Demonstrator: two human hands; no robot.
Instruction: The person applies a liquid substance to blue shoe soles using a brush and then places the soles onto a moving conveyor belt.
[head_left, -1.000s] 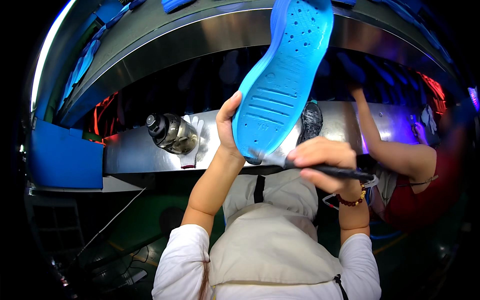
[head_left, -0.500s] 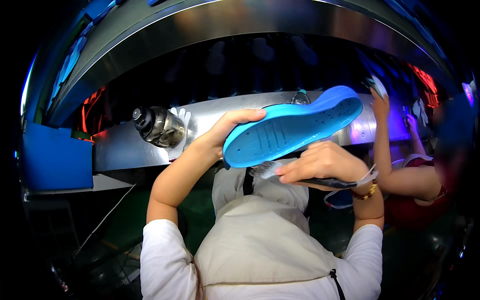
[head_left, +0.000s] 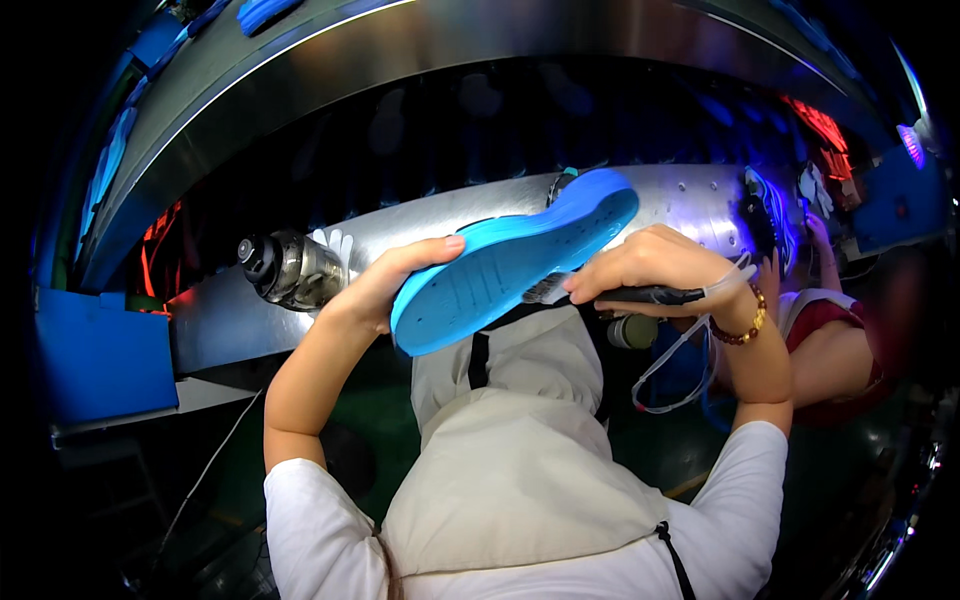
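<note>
A blue shoe sole (head_left: 500,262) is tilted in front of me, its hollowed, dotted face toward me. My left hand (head_left: 400,275) grips its wide left end, thumb lying over the upper edge. My right hand (head_left: 655,268) is closed around a brush (head_left: 548,289) with a dark handle and a clear tube running back past the wrist. The bristles sit at the lower edge of the sole, near its middle; whether they touch it I cannot tell. The fingertips of my left hand are hidden behind the sole.
A metal ledge (head_left: 400,222) runs across behind the sole. On it stand a dark see-through bottle (head_left: 292,270) and a white glove (head_left: 338,245). A co-worker's arm (head_left: 830,345) is at the right, beside a dark shoe sole (head_left: 768,215). A blue box (head_left: 105,350) stands at left.
The sole has shifted left and slightly down in view with my left hand. The brush has moved from below the sole's left end along to its middle. The co-worker's raised hand has come down.
</note>
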